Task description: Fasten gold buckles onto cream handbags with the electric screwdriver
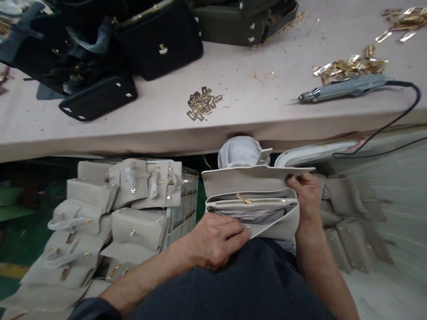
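A light grey handbag (281, 226) rests on my lap with its flap raised and its mouth open, showing a gold zipper pull and an inner lining. My left hand (217, 239) is closed on the bag's front edge, fingers curled over the rim. At the right end of the raised flap, my right hand (306, 193) pinches the flap's corner between thumb and fingers. A narrow strap tab stands up behind the flap.
Several grey bags (139, 229) are piled at the left, beside a crate. On the table (158, 125) lie black bags (165, 41), small gold buckles (202, 103), gold plates (353, 67) and a corded electric screwdriver (345, 90). More bags (354, 239) sit at the right.
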A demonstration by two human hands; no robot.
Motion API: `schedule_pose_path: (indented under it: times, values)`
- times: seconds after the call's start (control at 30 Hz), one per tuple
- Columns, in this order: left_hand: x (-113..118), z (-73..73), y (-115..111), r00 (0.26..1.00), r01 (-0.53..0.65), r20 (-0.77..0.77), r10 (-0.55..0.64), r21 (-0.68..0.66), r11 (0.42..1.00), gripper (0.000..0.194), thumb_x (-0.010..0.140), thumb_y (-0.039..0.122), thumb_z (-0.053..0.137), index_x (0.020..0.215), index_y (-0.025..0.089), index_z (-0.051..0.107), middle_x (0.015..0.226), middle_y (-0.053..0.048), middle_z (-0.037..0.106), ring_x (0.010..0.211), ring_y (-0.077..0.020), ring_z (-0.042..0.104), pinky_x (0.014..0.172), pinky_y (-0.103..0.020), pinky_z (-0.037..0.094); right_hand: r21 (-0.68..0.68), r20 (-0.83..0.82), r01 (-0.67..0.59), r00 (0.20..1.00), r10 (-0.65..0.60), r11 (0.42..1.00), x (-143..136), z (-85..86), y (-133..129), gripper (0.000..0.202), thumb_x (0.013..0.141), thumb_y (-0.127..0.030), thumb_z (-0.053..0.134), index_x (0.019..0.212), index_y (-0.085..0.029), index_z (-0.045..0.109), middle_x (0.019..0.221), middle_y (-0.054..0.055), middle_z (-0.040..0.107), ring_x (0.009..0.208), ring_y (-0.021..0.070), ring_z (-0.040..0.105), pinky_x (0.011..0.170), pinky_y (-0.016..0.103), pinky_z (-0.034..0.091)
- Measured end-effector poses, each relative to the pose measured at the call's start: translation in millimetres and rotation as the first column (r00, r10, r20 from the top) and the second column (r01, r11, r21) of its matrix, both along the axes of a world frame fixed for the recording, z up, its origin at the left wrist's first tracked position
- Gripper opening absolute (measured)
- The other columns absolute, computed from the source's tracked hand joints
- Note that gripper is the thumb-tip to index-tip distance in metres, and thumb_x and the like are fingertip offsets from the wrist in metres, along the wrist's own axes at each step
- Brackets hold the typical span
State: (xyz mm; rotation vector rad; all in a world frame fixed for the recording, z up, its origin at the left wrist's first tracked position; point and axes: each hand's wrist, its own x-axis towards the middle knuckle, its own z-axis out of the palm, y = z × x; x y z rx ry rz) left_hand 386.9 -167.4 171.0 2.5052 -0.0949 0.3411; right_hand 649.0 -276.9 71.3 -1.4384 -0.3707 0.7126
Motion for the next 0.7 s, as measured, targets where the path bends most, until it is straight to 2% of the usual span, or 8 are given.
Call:
schedule_pose_path:
  times: [0.1, 0.2, 0.33, 0.4, 0.47, 0.63, 0.7]
  values:
    - [-3, 1.6, -7, 0.999, -0.045, -0.024, 0.047, 0.061, 0.997, 0.023, 0.102, 0.014, 0.048, 0.102, 0.012, 0.071, 0.076, -0.005, 0.072, 0.062, -0.0146, 0.067, 0.057, -0.025, 0.055, -0.040, 0.020, 0.043, 0.999, -0.042, 0.998, 1, -1.9, -6, 0.041, 0.061, -0.055, 0.091, 0.083, -0.022, 0.079, 0.071, 0.002, 0.070, 0.060, 0.0169, 0.057, 0.058, 0.030, 0.046]
    - [-6, 1.7, -15, 0.995, -0.100, -0.024, 0.101, 0.072, 0.992, 0.019, 0.102, 0.016, 0.053, 0.098, 0.013, 0.072, 0.073, -0.003, 0.071, 0.061, -0.0136, 0.066, 0.056, -0.025, 0.054, -0.061, 0.039, 0.044, 0.998, -0.042, 0.997, 3, -0.9, -10, 0.048, 0.058, -0.062, 0.090, 0.084, -0.024, 0.078, 0.071, 0.003, 0.069, 0.059, 0.0189, 0.056, 0.056, 0.032, 0.046]
    - [-8, 0.2, -24, 0.974, -0.202, -0.091, 0.208, 0.067, 0.977, 0.020, 0.103, 0.022, 0.054, 0.101, 0.013, 0.072, 0.101, -0.009, 0.077, 0.081, -0.0173, 0.073, 0.070, -0.029, 0.060, -0.018, 0.029, -0.032, 0.999, 0.032, 0.999, 6, -1.9, -10, 0.037, 0.066, -0.055, 0.089, 0.081, -0.023, 0.078, 0.071, 0.002, 0.067, 0.059, 0.0168, 0.054, 0.055, 0.030, 0.044]
    - [-6, -1.1, -26, 0.954, -0.255, -0.142, 0.264, 0.083, 0.963, 0.021, 0.103, 0.026, 0.054, 0.099, 0.014, 0.072, 0.119, -0.012, 0.074, 0.094, -0.0205, 0.073, 0.079, -0.032, 0.061, 0.005, 0.028, -0.069, 0.997, 0.068, 0.998, 7, -4.6, -8, 0.032, 0.070, -0.050, 0.088, 0.078, -0.021, 0.077, 0.069, 0.001, 0.066, 0.059, 0.0154, 0.053, 0.054, 0.029, 0.043]
    - [-2, -2.3, -27, 0.933, -0.277, -0.207, 0.293, 0.102, 0.955, 0.023, 0.103, 0.031, 0.055, 0.098, 0.015, 0.072, 0.126, -0.013, 0.071, 0.102, -0.0235, 0.071, 0.082, -0.035, 0.061, 0.019, 0.032, -0.088, 0.996, 0.087, 0.996, 7, -7.6, -6, 0.033, 0.071, -0.050, 0.087, 0.076, -0.020, 0.076, 0.068, 0.001, 0.065, 0.058, 0.0148, 0.053, 0.055, 0.028, 0.043]
    - [13, -4.6, -26, 0.879, -0.200, -0.411, 0.243, 0.145, 0.969, 0.036, 0.102, 0.042, 0.056, 0.083, 0.016, 0.071, 0.090, -0.010, 0.071, 0.086, -0.0251, 0.064, 0.075, -0.039, 0.056, 0.023, 0.055, -0.092, 0.994, 0.090, 0.996, 10, -8.8, -3, 0.033, 0.068, -0.049, 0.089, 0.074, -0.019, 0.075, 0.068, 0.001, 0.065, 0.060, 0.0155, 0.054, 0.058, 0.029, 0.044]
    - [19, -6.0, -24, 0.882, -0.142, -0.436, 0.181, 0.120, 0.983, 0.038, 0.103, 0.041, 0.054, 0.080, 0.017, 0.071, 0.086, -0.009, 0.070, 0.084, -0.0246, 0.062, 0.075, -0.038, 0.054, 0.031, 0.057, -0.086, 0.995, 0.084, 0.996, 13, -7.3, -5, 0.031, 0.068, -0.047, 0.089, 0.074, -0.020, 0.076, 0.068, 0.001, 0.066, 0.060, 0.0158, 0.053, 0.057, 0.029, 0.043]
